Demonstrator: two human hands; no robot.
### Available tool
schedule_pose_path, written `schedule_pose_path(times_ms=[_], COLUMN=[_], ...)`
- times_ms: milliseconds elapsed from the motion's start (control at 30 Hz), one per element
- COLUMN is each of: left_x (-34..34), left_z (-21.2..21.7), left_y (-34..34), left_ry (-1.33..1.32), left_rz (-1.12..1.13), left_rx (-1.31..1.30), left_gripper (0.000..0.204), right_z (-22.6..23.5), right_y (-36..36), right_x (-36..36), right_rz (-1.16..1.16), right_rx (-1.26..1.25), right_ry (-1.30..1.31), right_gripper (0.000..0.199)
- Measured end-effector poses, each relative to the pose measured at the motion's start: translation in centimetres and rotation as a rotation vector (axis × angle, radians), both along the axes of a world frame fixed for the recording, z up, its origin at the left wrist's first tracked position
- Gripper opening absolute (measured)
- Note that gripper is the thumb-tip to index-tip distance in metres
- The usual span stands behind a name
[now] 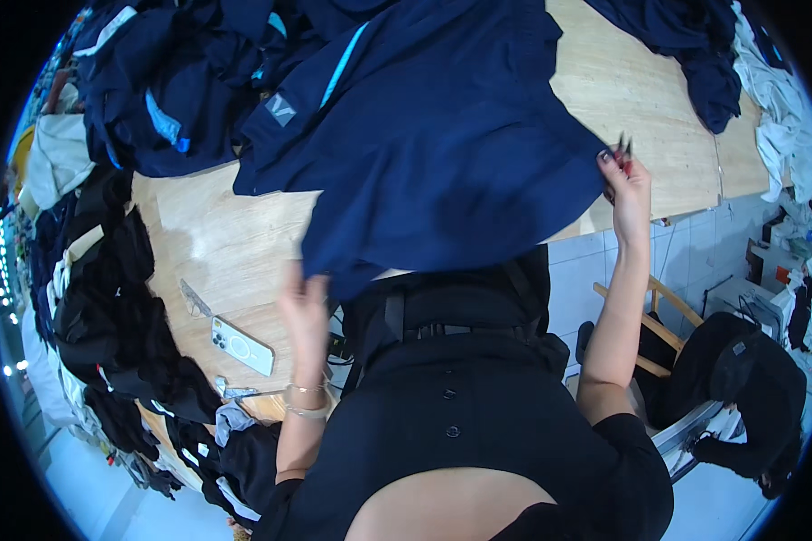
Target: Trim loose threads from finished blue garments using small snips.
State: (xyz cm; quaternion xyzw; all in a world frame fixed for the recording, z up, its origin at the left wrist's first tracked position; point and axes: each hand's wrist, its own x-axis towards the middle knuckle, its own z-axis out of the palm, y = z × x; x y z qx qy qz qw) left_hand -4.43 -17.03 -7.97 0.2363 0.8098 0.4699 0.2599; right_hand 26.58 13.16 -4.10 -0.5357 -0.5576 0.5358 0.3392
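Navy blue shorts [442, 153] lie spread over the wooden table, with a light blue stripe and a grey patch near one leg's hem. The nearer leg is pulled out toward my body, its lower edge hanging past the table's front edge. My left hand [305, 311], smeared by motion, grips the hem's left corner. At the hem's right corner, my right hand [624, 185] pinches the cloth between thumb and finger. Small thread snips [623, 155], with dark pointed tips and a bit of red, also sit in my right hand. Part of the snips is hidden by my fingers.
A heap of navy garments [171, 90] fills the table's far left; another navy garment [708, 68] lies far right. Black clothes [108, 307] line the left edge. A phone [242, 346] lies on the wooden table [198, 225]. A stool [668, 329] stands at right.
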Motion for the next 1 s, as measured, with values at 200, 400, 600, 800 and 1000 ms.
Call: schedule_pose_path(times_ms=[200, 400, 600, 800, 1000], left_x=[-8.0, -7.8, -9.0, -5.7, -0.1], left_z=[0.4, 0.4, -0.9, -0.1, -1.2], left_y=[0.2, 1.7, 0.7, 2.1, 2.6], left_ry=[-0.027, -0.255, -0.462, -0.576, -0.285], left_rz=[0.240, 0.281, 0.260, 0.491, 0.197], left_rx=[0.155, 0.301, 0.414, 0.400, 0.254], left_gripper=[0.013, 0.012, 0.019, 0.027, 0.031], right_z=[-3.4, -3.3, -3.1, -7.2, -7.0], right_y=[0.1, -0.1, 0.2, 1.7, 2.3], right_x=[1.7, 2.2, 2.1, 3.8, 6.1], right_rz=[-0.117, -0.062, -0.064, -0.082, -0.126], right_rx=[-0.061, -0.008, 0.007, 0.038, 0.013], right_ry=[0.170, 0.103, 0.051, 0.090, 0.141], right_gripper=[0.006, 0.010, 0.011, 0.026, 0.012])
